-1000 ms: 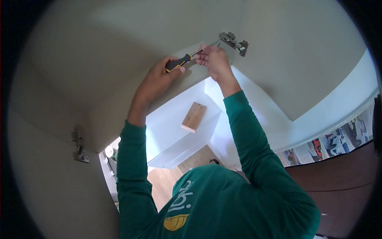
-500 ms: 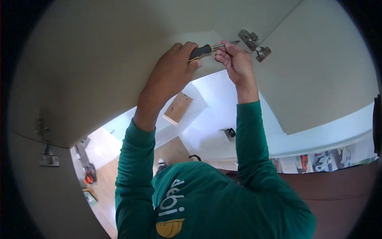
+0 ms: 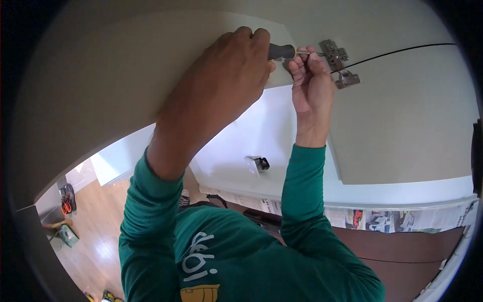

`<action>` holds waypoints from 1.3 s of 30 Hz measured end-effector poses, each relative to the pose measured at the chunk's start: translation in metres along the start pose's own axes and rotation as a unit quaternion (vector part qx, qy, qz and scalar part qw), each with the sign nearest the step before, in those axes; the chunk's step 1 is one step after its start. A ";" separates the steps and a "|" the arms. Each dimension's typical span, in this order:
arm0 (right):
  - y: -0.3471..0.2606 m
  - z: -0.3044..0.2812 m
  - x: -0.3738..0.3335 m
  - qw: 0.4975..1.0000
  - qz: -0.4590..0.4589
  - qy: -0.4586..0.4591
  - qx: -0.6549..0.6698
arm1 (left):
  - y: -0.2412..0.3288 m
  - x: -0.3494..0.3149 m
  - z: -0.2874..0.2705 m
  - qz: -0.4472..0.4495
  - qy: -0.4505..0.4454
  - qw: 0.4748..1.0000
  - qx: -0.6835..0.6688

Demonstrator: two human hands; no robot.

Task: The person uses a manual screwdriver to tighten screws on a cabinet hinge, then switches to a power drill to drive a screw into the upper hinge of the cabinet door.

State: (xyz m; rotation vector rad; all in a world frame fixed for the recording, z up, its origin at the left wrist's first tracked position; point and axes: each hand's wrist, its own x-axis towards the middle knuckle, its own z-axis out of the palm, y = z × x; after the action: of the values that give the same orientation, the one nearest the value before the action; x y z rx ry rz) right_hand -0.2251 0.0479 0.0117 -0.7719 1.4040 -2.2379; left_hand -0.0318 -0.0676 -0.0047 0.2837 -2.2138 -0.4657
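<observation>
A screwdriver [image 3: 283,52] with a dark grey and yellow handle points right toward a metal cabinet hinge [image 3: 334,56]. My left hand [image 3: 229,70] is wrapped around its handle. With fingertips and thumb, my right hand [image 3: 311,83] pinches the metal shaft close to the hinge. The tip reaches the hinge's mounting plate on the upper panel [image 3: 382,30]; whether it sits in a screw cannot be made out. The hinge's other end is fixed to the grey cabinet door [image 3: 407,116] below a dark gap.
A large beige panel [image 3: 115,65] spans the upper left. Newspaper sheets [image 3: 397,219] cover a ledge above brown fronts [image 3: 397,246]. A small black fitting [image 3: 261,163] is on the white surface below my hands. Orange-black shoes [image 3: 68,199] and a green box [image 3: 69,235] are on the floor.
The screwdriver tip has moved right onto the hinge plate, both hands going with it. My view has turned; the wooden block and the second hinge at left have gone out of sight.
</observation>
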 end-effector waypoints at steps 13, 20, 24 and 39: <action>0.002 -0.002 0.004 1.000 -0.014 -0.007 0.011 | -0.005 -0.009 0.002 0.063 0.085 0.991 0.077; 0.000 -0.006 0.003 1.000 0.005 -0.016 0.015 | 0.002 -0.015 0.004 0.011 0.042 0.998 0.045; 0.000 -0.009 0.001 0.999 0.019 -0.010 -0.028 | -0.004 -0.020 0.006 -0.036 0.033 0.999 0.005; -0.010 0.000 0.002 0.989 0.080 -0.112 -0.059 | -0.001 0.003 0.010 -0.083 0.025 0.995 -0.048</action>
State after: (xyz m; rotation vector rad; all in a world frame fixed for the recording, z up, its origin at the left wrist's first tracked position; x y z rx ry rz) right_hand -0.2267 0.0510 0.0213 -0.8853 1.4432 -1.8987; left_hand -0.0415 -0.0675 -0.0093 0.4253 -2.1201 -0.6468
